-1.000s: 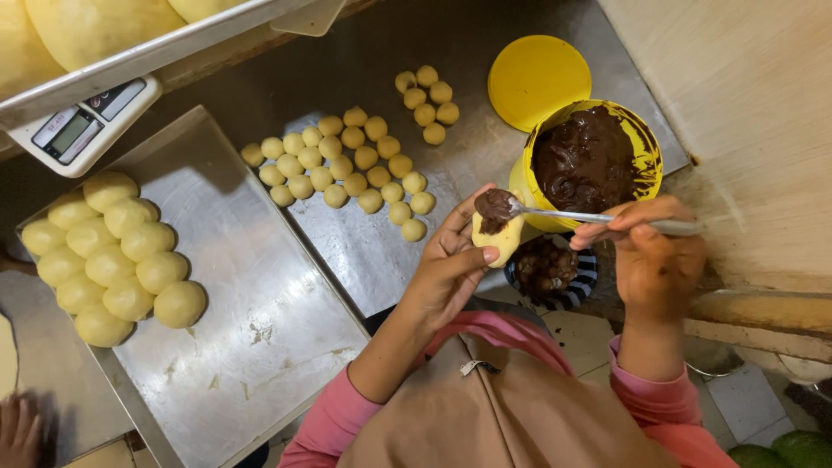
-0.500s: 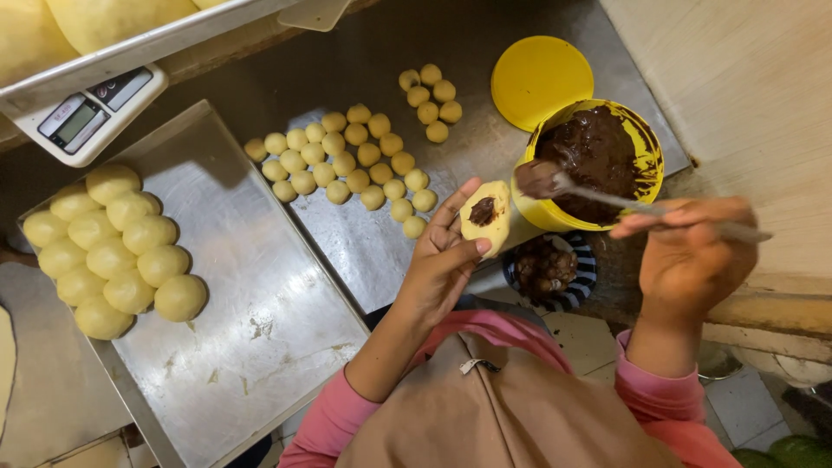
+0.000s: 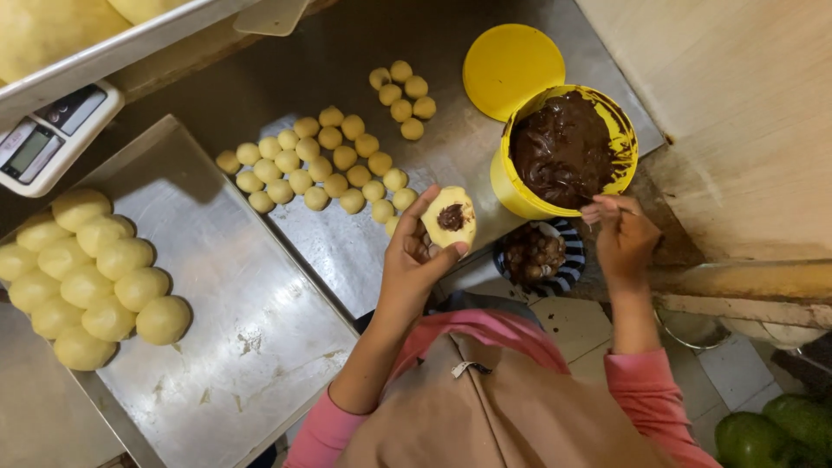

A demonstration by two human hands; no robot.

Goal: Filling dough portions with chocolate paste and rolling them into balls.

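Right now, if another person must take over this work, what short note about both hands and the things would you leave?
Left hand: holds a flattened dough piece with a dab of chocolate filling in its middle, still open.
Right hand: in a closed grip on a thin utensil, at the rim of the yellow tub of chocolate filling; its lid lies behind.
Done: large dough balls sit on the steel tray.
Left: many small dough balls wait on the steel table.
A striped bowl with dark filling is below the tub.
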